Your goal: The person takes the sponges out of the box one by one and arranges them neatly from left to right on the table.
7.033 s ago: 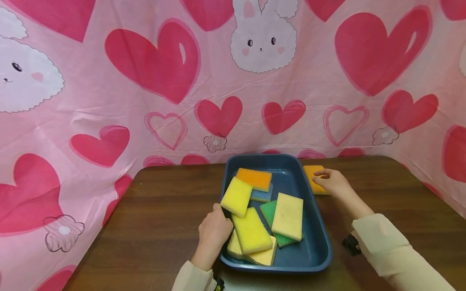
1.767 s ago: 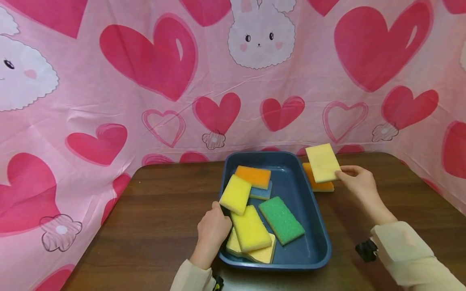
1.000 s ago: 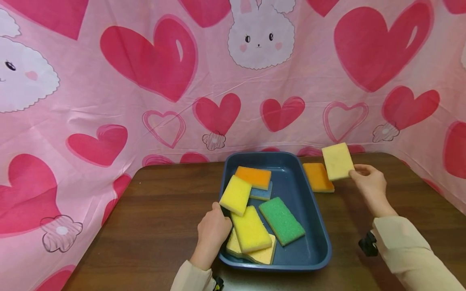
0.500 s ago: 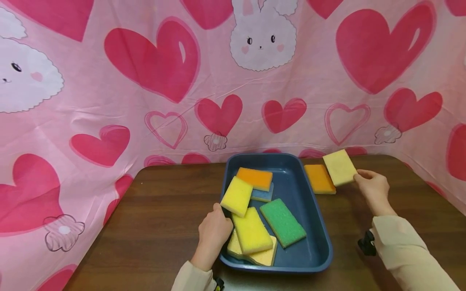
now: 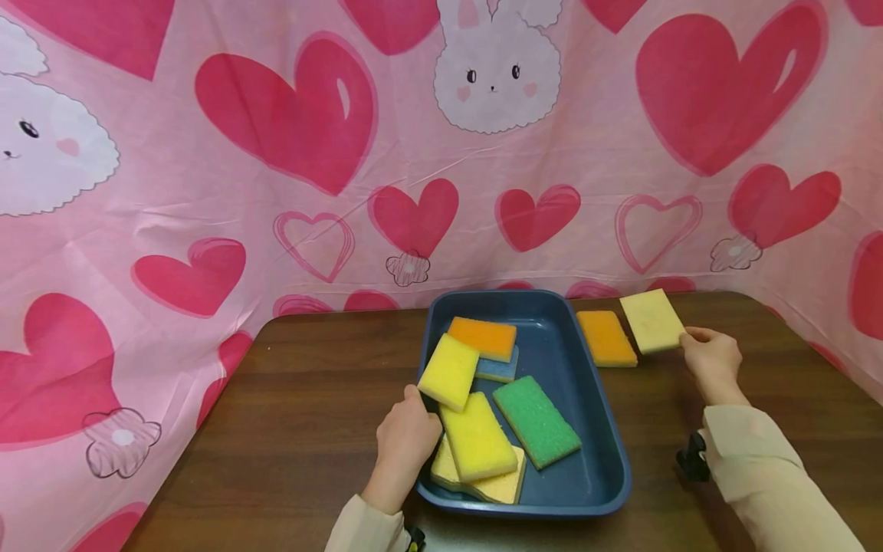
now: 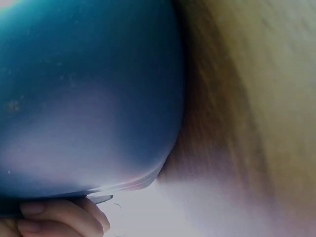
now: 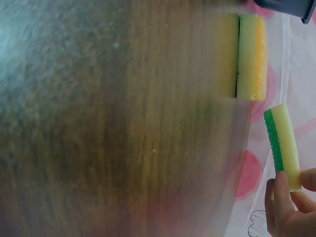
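Observation:
My right hand (image 5: 713, 364) pinches a pale yellow sponge (image 5: 651, 320) by its near right corner, just right of an orange sponge (image 5: 607, 339) lying on the table. The right wrist view shows the green scouring layer on the underside of the held sponge (image 7: 282, 143), which is raised off the table. With its fingers at the left rim, my left hand (image 5: 407, 437) grips a dark blue tray (image 5: 610, 479). In the left wrist view, curled fingers (image 6: 66, 217) show at the edge of the tray (image 6: 94, 98).
Inside the tray, a green sponge (image 5: 536, 422) lies at the right. Yellow sponges (image 5: 477, 437) overlap at the left, and another orange sponge (image 5: 483, 339) rests over a blue sponge (image 5: 498, 366). A heart-patterned cloth (image 5: 414, 153) hangs behind the wooden table (image 5: 310, 414).
Since the oldest frame, my right hand has lifted the pale yellow sponge off the green one and carried it out right. Lately it has moved slightly farther right and lower. My left hand stays put.

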Demonstrator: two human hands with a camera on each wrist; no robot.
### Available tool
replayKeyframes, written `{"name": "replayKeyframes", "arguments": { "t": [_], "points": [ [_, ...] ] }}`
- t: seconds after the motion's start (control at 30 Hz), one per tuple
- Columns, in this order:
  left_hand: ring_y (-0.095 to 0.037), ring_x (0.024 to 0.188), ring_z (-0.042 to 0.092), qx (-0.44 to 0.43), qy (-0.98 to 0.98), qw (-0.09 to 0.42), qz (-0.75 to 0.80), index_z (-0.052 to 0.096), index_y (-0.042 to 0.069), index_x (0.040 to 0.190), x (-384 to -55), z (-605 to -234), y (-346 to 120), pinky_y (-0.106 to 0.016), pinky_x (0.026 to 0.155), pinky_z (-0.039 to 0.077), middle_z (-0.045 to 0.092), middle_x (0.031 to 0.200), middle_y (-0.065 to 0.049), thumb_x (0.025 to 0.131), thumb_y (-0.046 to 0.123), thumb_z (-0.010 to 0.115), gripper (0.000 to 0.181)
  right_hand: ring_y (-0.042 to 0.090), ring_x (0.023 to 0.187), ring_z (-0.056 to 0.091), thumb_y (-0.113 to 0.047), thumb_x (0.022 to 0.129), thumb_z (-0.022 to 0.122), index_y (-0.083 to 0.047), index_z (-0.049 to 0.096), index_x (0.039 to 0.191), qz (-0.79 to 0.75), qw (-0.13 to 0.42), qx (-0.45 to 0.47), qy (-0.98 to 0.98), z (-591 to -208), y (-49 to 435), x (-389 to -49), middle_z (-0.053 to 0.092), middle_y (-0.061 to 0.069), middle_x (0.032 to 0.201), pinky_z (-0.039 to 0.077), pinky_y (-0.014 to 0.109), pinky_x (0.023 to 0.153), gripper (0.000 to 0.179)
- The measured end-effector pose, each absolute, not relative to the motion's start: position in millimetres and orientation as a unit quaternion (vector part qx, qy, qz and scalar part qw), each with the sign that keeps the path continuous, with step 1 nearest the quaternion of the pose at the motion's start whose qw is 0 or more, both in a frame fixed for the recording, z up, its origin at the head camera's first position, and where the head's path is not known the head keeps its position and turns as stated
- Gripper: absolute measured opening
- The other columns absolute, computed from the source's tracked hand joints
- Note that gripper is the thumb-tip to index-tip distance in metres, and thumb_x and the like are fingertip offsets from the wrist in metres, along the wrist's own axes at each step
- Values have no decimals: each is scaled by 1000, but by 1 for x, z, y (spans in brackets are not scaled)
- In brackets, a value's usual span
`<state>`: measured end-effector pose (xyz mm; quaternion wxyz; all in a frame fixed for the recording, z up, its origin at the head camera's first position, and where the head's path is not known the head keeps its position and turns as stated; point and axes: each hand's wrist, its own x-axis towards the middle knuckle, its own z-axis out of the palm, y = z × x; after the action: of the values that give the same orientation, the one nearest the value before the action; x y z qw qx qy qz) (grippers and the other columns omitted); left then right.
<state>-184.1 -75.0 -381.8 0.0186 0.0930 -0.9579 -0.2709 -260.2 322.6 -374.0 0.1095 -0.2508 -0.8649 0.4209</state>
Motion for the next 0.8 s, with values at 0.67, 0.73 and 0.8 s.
{"name": "replayKeyframes", "arguments": {
  "t": [0.67, 0.73, 0.8],
  "points": [
    [-23, 55, 49, 98, -959, 16, -266, 48, -1, 100, -184, -381, -74, -38, 52, 40, 53, 67, -13, 81, 11, 56, 24, -10, 49, 44, -20, 93, 42, 13, 49, 129, 454, 84, -257, -849, -384, 325, -261, 48, -24, 50, 40, 16, 50, 49],
    [-23, 56, 50, 99, -959, 14, -265, 48, -1, 101, -184, -380, -74, -38, 53, 40, 53, 67, -13, 81, 11, 56, 24, -10, 48, 45, -19, 93, 42, 13, 48, 130, 462, 80, -258, -845, -384, 325, -261, 44, -27, 46, 40, 17, 50, 50],
    [-23, 56, 50, 100, -959, 14, -264, 48, -1, 101, -184, -380, -74, -38, 53, 40, 53, 67, -13, 81, 11, 56, 24, -10, 47, 45, -19, 93, 42, 14, 48, 130, 464, 80, -257, -844, -385, 325, -261, 43, -28, 46, 40, 17, 49, 50]
  ]
}}
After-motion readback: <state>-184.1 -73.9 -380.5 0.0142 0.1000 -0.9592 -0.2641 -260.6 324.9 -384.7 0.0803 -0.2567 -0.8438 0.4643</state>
